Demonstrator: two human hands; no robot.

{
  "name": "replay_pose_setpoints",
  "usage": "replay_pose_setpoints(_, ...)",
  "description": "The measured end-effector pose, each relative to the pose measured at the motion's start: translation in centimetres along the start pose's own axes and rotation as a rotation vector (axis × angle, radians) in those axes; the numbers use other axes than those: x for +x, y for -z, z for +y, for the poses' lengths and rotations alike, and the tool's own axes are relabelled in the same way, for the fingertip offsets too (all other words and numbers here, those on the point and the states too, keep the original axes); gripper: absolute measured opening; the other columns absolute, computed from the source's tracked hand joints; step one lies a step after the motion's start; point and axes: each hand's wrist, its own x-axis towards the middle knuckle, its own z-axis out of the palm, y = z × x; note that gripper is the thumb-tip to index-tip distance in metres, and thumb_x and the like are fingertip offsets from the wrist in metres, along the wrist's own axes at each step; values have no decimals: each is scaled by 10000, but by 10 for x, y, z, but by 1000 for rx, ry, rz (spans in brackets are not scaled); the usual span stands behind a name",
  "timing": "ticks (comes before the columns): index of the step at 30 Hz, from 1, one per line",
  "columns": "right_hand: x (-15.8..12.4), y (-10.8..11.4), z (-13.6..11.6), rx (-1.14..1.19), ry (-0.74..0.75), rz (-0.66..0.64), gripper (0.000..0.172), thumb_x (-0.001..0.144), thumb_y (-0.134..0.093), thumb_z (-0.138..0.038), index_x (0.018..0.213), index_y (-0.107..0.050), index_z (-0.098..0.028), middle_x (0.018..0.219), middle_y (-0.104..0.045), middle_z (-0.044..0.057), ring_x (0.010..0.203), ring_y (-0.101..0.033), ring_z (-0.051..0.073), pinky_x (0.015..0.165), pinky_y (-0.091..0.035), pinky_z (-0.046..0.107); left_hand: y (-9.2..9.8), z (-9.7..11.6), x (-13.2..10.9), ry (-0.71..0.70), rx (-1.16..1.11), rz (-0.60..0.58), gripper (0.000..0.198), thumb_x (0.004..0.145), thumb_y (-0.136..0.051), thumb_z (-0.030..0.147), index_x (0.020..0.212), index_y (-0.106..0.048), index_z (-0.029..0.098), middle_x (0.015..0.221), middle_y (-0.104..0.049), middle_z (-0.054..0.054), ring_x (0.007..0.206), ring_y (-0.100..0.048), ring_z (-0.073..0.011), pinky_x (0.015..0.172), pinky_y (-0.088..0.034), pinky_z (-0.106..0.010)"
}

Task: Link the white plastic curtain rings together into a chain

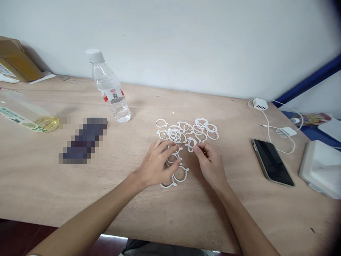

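Observation:
Several white plastic curtain rings, each with a small tab, lie in a loose pile on the wooden table. My right hand pinches one white curtain ring between thumb and fingertips at the pile's near edge. Just left of it, my left hand hovers over or rests on other rings, with thumb and fingers apart. A few rings lie in a row beside and partly under that hand, so some are hidden. Whether the left fingertips touch them I cannot tell.
An upright water bottle stands at the back left, near a pixelated dark item. A bottle with yellow liquid lies far left, before a cardboard box. On the right are a phone, white cables with a charger, and a white device.

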Motion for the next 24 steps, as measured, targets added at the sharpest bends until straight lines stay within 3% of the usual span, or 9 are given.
replay_pose_setpoints(5, -4, -3, -1, -131, 237, -130, 212, 899, -516, -381, 866, -641, -213, 870, -658, 56, 822, -552, 218, 727, -439, 352, -1, 0, 0, -5, 0, 2, 315, 882, -590, 271, 1172, -638, 160, 1189, -651, -117, 1079, -566, -258, 958, -465, -467)
replay_pose_setpoints(8, -6, -4, -1, -180, 361, -221, 174, 926, -492, -317, 869, -634, -235, 842, -661, 55, 861, -537, 234, 771, -443, 383, -1, -1, 0, -10, -5, 10, 309, 881, -589, 264, 1172, -641, 174, 1191, -652, -109, 1082, -563, -257, 960, -464, -471)
replay_pose_setpoints(13, -3, -1, 0, -264, 444, -264, 192, 946, -444, -254, 865, -617, -233, 867, -665, 58, 858, -514, 234, 804, -427, 398, -1, -1, 0, -9, -12, 8, 306, 882, -591, 265, 1170, -644, 177, 1175, -658, -108, 1072, -560, -260, 953, -466, -477)
replay_pose_setpoints(18, 4, 2, 12, -358, 379, -82, 168, 920, -439, -258, 850, -586, -216, 899, -657, 87, 908, -517, 258, 855, -413, 432, -2, -1, 0, -4, -17, 19, 294, 878, -599, 267, 1147, -655, 161, 1154, -659, -119, 1057, -559, -262, 937, -479, -472)
replay_pose_setpoints(24, 5, 5, 11, -243, 131, 93, 179, 863, -482, -353, 826, -587, -212, 882, -678, 85, 860, -581, 251, 804, -439, 410, -1, -2, 0, 13, -25, 15, 290, 872, -600, 264, 1145, -658, 187, 1147, -651, -114, 1059, -556, -264, 935, -482, -477)
